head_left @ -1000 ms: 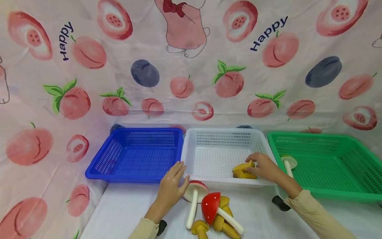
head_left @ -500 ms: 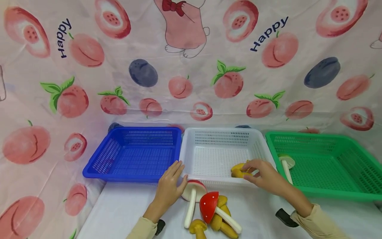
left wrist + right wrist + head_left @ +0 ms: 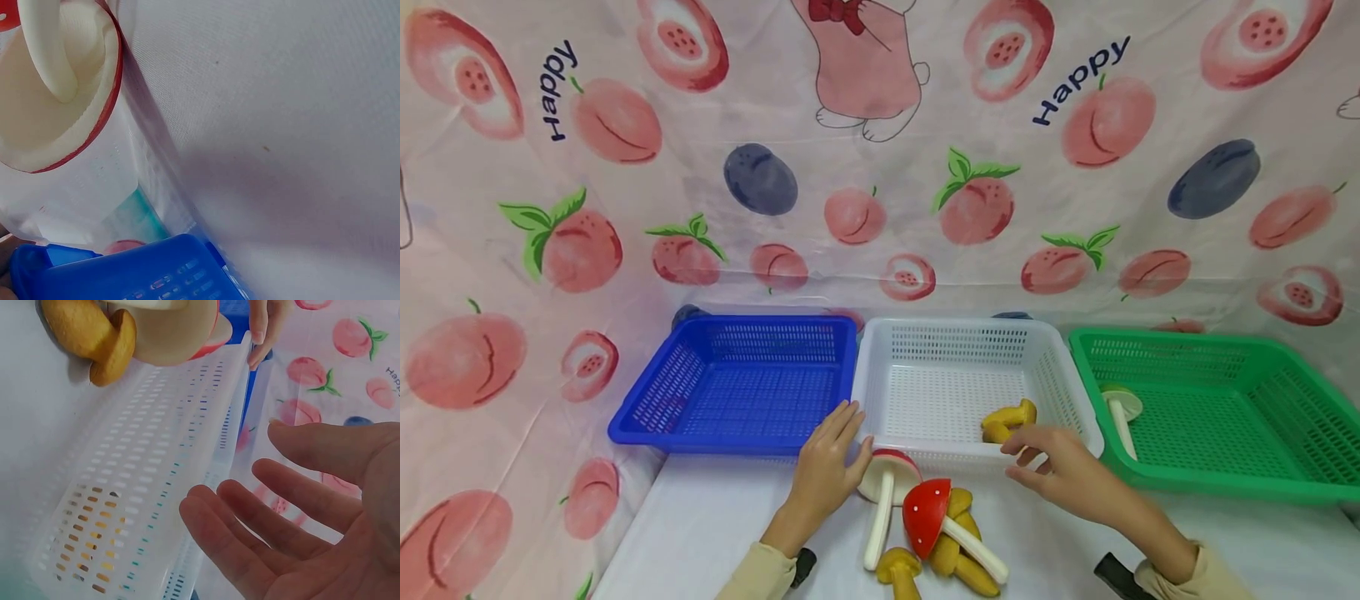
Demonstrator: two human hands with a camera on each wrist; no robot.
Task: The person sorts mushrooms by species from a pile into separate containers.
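Observation:
My left hand point(image 3: 826, 467) rests with straight fingers at the meeting rims of the blue basket point(image 3: 722, 444) and the white basket point(image 3: 910, 448). Over the white basket's front right rim, my right hand point(image 3: 1063, 471) hangs with fingers spread and nothing in them, as the right wrist view also shows. Yellow toy mushrooms point(image 3: 1021, 413) lie in that basket's near right corner. Below the left hand, a red-rimmed toy mushroom point(image 3: 884, 508) leans against the white basket. Beside it a red spotted toy mushroom point(image 3: 925, 517) lies across yellow ones point(image 3: 973, 577), with another yellow mushroom point(image 3: 898, 568) in front.
On the right stands a green basket point(image 3: 1232, 486) holding a white-stemmed toy mushroom point(image 3: 1122, 421) with a greenish cap. The three baskets form a row on the white-covered table point(image 3: 700, 533). Behind them hangs a peach-printed cloth point(image 3: 865, 283).
My right hand has let go of a yellow mushroom in the white basket and drawn back toward me over the front rim. The left hand keeps its place.

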